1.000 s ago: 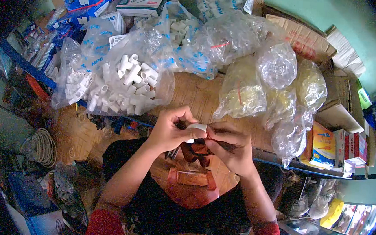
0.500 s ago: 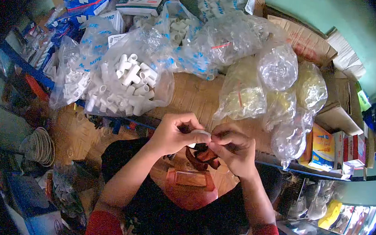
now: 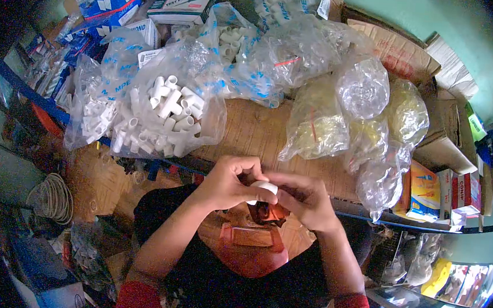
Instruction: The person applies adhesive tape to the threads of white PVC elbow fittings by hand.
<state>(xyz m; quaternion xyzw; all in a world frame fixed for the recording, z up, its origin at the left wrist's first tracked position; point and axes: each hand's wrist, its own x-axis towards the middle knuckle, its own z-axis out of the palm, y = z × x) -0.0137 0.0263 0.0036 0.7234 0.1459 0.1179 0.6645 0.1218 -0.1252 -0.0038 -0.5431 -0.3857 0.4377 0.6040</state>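
A small, curved white plastic pipe fitting point(image 3: 265, 187) is held between my two hands above my lap. My left hand point(image 3: 228, 182) pinches it from the left, thumb and fingers closed round it. From the other side my right hand point(image 3: 306, 198) closes on its right end, the fingers partly covering it. Beyond the hands, on the table, lies an open clear bag point(image 3: 214, 117) filled with white tee-shaped pipe fittings point(image 3: 172, 103).
Clear bags with yellowish contents point(image 3: 318, 125) lie at the table's right, beside small boxes point(image 3: 424, 191). Cardboard point(image 3: 393, 50) and a test pencil box point(image 3: 183, 1) stand at the back. Coiled cable point(image 3: 52, 198) is at lower left. A red stool point(image 3: 250, 250) shows between my legs.
Both hands have come slightly lower, and the white fitting has turned so more of its curved side shows. My right hand's fingers have shifted over it.
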